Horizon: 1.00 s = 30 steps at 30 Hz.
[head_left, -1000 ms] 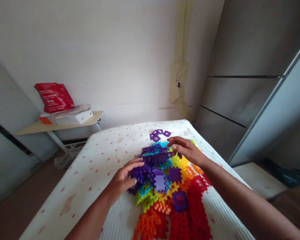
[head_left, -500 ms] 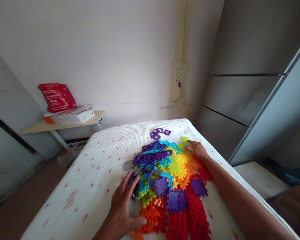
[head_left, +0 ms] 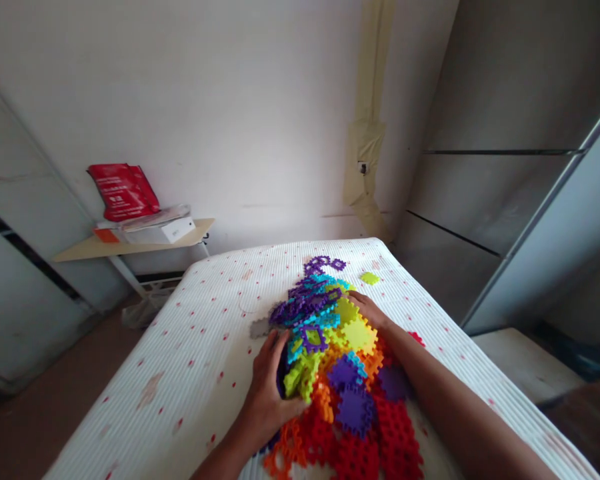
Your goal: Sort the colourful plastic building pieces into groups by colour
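Observation:
A heap of plastic interlocking puzzle tiles [head_left: 353,333] with toothed edges lies on the bed. Purple and blue tiles are towards the back, yellow and green in the middle, orange and red at the front. My left hand [head_left: 267,380] curves against the heap's left side, thumb and fingers apart, with green tiles [head_left: 301,377] between them. Against the right side rests my right hand [head_left: 370,310], its fingers stretched out beside the yellow-green tiles; the forearm hides part of the heap. One lime tile [head_left: 370,278] lies alone beyond my right hand.
The heap rests on a mattress [head_left: 180,347] with a white, red-spotted cover. At the left, a small table [head_left: 85,248] bears a red bag [head_left: 123,192] and a white box [head_left: 167,231]. A grey wardrobe [head_left: 485,187] stands at the right, and a wall with a socket [head_left: 363,167] is behind.
Both hands have moved inward, squeezing the heap narrower. My right hand has come left and nearer, leaving the lime tile apart. Green and orange tiles by my left hand have shifted and tilted.

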Tool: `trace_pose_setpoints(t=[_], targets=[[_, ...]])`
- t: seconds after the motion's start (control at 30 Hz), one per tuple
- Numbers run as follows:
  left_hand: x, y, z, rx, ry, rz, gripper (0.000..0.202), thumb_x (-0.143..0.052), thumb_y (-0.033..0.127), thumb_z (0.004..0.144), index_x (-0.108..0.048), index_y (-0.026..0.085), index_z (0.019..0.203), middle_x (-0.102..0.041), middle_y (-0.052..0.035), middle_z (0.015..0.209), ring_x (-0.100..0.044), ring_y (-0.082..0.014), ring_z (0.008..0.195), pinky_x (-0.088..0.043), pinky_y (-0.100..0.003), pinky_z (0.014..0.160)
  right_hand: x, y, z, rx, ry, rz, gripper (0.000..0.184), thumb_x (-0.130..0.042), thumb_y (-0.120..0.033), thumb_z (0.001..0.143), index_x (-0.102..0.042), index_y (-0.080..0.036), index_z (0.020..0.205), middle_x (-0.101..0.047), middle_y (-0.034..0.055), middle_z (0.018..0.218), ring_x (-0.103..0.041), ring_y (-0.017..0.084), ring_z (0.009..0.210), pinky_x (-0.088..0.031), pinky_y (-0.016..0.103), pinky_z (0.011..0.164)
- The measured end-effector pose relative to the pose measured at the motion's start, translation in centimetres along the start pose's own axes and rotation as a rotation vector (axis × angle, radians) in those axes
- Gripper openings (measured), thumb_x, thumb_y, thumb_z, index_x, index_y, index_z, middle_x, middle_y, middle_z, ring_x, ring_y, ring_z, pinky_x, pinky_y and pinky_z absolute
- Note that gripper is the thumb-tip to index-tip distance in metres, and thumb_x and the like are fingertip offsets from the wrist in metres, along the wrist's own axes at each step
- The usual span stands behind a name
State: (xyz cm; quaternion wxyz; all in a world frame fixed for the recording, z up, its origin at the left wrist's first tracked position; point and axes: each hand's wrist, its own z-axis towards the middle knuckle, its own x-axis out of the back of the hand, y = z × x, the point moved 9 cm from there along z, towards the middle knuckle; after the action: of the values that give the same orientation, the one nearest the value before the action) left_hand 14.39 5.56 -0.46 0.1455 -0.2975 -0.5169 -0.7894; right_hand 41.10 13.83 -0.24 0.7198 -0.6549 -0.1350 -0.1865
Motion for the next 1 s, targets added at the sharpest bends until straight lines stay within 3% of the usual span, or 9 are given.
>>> trace_pose_setpoints(t=[0.1,0.37,0.6,0.8,0.9,1.0], targets=[[-0.4,0.2,0.5,0.037,-0.006,-0.143,0.092,-0.069,0.018,0.055,-0.03,0.028,0.138,-0.02,-0.0083,0.149,-0.02,-0.031,0.136,-0.022,-0.048,0.11,-1.3,-0.4,0.0,-0.003,-0.022,0.096,0.048,-0.05,-0.062,0.076,-0.067,-0.02,0.091,-0.066,0.006,0.097,-0.057,0.029,0.097,-0.04,0.045,0.091],[-0.1,0.5,2.1,0.147,0.076,-0.393,0.072,-0.068,0.012,0.052,-0.05,0.025,0.12,-0.044,-0.0052,0.132,-0.037,-0.0279,0.127,-0.024,-0.04,0.109,-3.7,-2.5,-0.1,-0.002,-0.045,0.336,0.046,-0.064,-0.056,0.066,-0.068,-0.022,0.097,-0.065,0.0063,0.105,-0.052,0.03,0.108,-0.034,0.046,0.098],[-1.4,0.7,2.8,0.371,0.078,-0.739,0.072,-0.072,0.012,0.054,-0.047,0.023,0.12,-0.059,-0.0051,0.113,-0.055,-0.0254,0.105,-0.044,-0.034,0.09,-5.2,-5.4,0.0,0.025,-0.075,0.441,0.03,-0.066,-0.044,0.065,-0.069,-0.023,0.086,-0.066,0.0046,0.09,-0.055,0.027,0.098,-0.04,0.04,0.091],[0.3,2.9,4.8,0.289,0.143,-0.806,0.068,-0.078,0.021,0.056,-0.05,0.022,0.118,-0.06,-0.0064,0.115,-0.056,-0.0251,0.106,-0.043,-0.034,0.092,-5.2,-9.9,0.3,0.081,-0.041,0.474,0.031,-0.063,-0.044,0.068,-0.067,-0.019,0.086,-0.066,0.0014,0.084,-0.058,0.022,0.087,-0.042,0.037,0.087],[1.2,4.5,5.9,0.217,0.137,-0.741,0.066,-0.075,0.031,0.062,-0.048,0.022,0.121,-0.058,-0.0076,0.119,-0.054,-0.025,0.109,-0.041,-0.036,0.095,-4.4,-12.1,0.3,0.129,-0.056,0.473,0.036,-0.061,-0.048,0.07,-0.068,-0.019,0.089,-0.067,0.0018,0.09,-0.058,0.022,0.09,-0.04,0.037,0.091],[1.6,6.5,7.1,0.13,0.08,-0.684,0.062,-0.068,0.039,0.07,-0.045,0.023,0.125,-0.057,-0.0075,0.121,-0.053,-0.0249,0.111,-0.039,-0.039,0.097,-3.5,-12.5,0.2,0.109,-0.095,0.471,0.04,-0.058,-0.052,0.075,-0.066,-0.022,0.101,-0.065,0.0035,0.104,-0.057,0.023,0.099,-0.04,0.039,0.092]])
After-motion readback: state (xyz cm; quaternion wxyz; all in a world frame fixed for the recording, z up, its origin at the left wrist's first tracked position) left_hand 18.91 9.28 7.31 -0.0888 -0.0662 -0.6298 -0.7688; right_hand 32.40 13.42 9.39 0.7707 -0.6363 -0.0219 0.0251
